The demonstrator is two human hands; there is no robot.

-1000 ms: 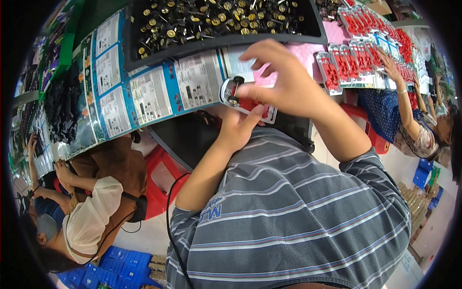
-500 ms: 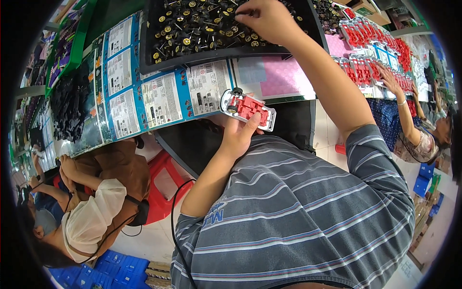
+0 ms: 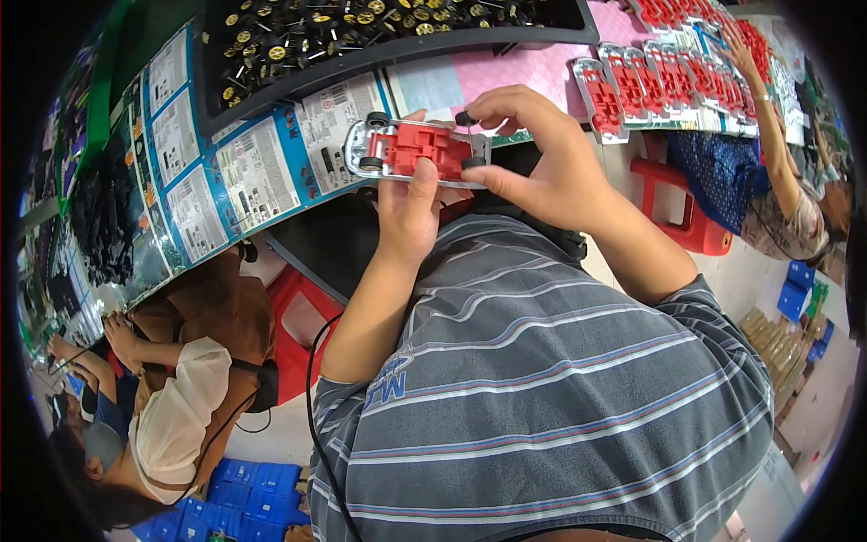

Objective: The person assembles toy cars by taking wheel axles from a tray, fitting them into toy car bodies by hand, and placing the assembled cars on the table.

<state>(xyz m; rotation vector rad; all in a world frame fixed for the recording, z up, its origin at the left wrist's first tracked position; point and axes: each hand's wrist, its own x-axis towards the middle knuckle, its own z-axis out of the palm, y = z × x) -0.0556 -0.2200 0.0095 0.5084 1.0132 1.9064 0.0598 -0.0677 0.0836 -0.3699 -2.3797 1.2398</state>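
My left hand [image 3: 411,212] grips a toy car [image 3: 417,152] from below, its thumb pressed on the red underside. The car lies upside down, with a white-grey body and a black wheel pair at its left end. Between thumb and fingers of my right hand [image 3: 542,158] is a wheel axle [image 3: 470,143] with a black wheel at each end. It lies across the car's right end; whether it is seated there I cannot tell. Beyond the car, a black tray [image 3: 397,56] holds many loose wheel axles [image 3: 375,18] with yellow and black wheels.
Rows of red-and-white car bodies [image 3: 655,77] lie on the table at the right, where another person's hand [image 3: 741,54] reaches in. Black parts [image 3: 108,208] are heaped at the left. A seated person [image 3: 181,397] works to my left, and a red stool [image 3: 677,208] stands at right.
My right hand has come back from the tray with a wheel axle and brought it to the car's right end. My left hand has turned the car nearly level and moved it slightly left.
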